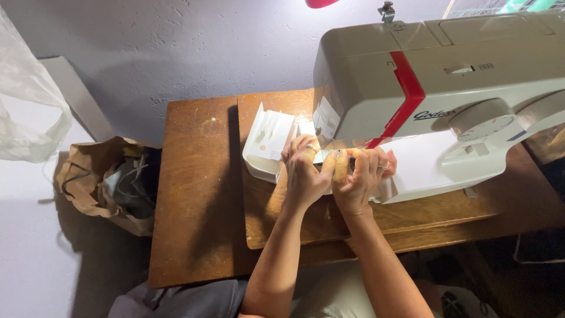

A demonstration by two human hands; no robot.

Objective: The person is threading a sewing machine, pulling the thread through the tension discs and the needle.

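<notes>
Cream sewing machine (447,88) with a red stripe, standing on a brown wooden table (200,200), far right. Left hand (305,174) and right hand (359,176) pressed together at the machine's needle end, fingers curled around a small pale part (325,155), mostly hidden. White opened cover (268,141) just left of the hands. Brown paper bag (100,182) with dark cords on the floor, far left. White plastic bag (26,112) at the left edge.

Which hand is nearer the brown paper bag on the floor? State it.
Left. The left hand works at the sewing machine, on the side facing the brown paper bag; the right hand sits just beyond it.
</notes>
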